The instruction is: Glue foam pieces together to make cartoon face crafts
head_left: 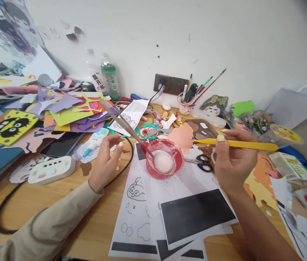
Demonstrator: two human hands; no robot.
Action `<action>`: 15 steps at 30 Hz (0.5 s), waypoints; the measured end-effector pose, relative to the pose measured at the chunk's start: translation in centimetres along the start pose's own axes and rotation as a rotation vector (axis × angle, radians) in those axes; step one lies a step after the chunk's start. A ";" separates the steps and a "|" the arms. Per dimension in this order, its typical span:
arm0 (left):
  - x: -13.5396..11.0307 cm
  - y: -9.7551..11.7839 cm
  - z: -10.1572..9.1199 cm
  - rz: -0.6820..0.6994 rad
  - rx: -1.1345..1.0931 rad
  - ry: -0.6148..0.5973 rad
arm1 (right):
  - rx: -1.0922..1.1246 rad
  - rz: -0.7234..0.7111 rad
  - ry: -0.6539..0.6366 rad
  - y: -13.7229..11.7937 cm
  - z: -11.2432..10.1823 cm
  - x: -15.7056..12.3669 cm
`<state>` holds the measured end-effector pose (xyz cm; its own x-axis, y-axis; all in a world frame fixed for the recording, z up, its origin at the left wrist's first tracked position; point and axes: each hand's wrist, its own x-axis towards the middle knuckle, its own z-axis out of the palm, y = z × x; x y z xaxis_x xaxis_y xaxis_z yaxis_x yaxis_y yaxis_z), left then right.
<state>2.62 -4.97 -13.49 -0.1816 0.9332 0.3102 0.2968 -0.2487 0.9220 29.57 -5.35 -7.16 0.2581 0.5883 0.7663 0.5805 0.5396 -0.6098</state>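
My right hand grips a pair of yellow tweezers between thumb and fingers. Their thin tip points left and meets the edge of a peach-coloured cutout, just behind a red bowl. Whitish paste lies in the bowl, and a long flat metal stick leans out of it to the left. To the left of the bowl my left hand is empty, thumb and fingers apart. Black-handled scissors lie between the bowl and my right hand.
Printed sheets with black blocks lie under the bowl. Left are a phone, a white power strip, a glue bottle and coloured scraps. Bottles and a pen cup stand by the wall; more scraps lie right.
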 end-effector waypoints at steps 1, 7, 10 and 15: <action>0.0 0.0 0.0 -0.002 -0.001 -0.001 | 0.004 -0.022 0.016 -0.2 0.1 0.1; 0.1 0.1 0.1 -0.009 -0.004 0.000 | 0.065 -0.016 0.017 -1.0 0.8 -0.2; 0.1 0.1 0.1 -0.009 -0.003 0.000 | 0.089 0.068 -0.053 -0.6 0.8 -0.8; 0.1 0.2 0.1 -0.003 -0.002 0.000 | 0.021 0.072 -0.068 0.6 0.5 -1.0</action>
<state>2.72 -4.93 -13.28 -0.1825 0.9340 0.3071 0.2939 -0.2463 0.9236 29.22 -5.35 -8.40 0.2455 0.6654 0.7050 0.5461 0.5060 -0.6677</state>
